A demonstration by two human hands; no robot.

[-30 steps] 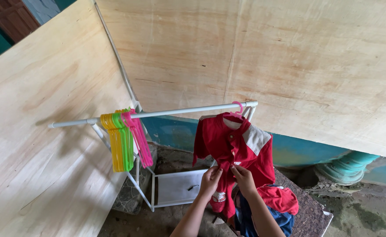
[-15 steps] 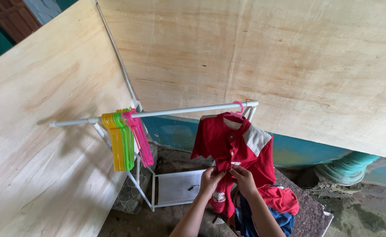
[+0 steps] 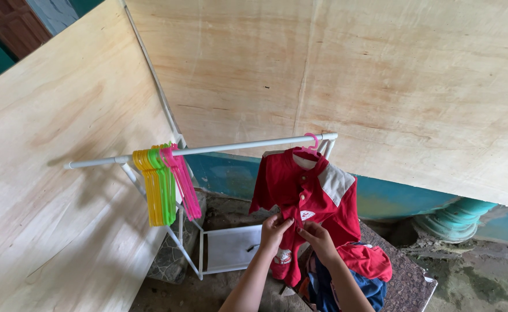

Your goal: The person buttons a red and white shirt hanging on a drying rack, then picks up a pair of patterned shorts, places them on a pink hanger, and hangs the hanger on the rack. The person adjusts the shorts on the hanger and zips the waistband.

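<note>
One red shirt hung on pink hanger; L hand & R hand pinch its placket, buttoning unfinished; clothes pile left.

White rack rail carries coloured hangers (bunched left) and 1 red shirt.

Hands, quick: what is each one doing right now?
Left hand: fingers pinched on the red shirt front.
Right hand: fingers pinched on the same shirt's front edge.
</note>
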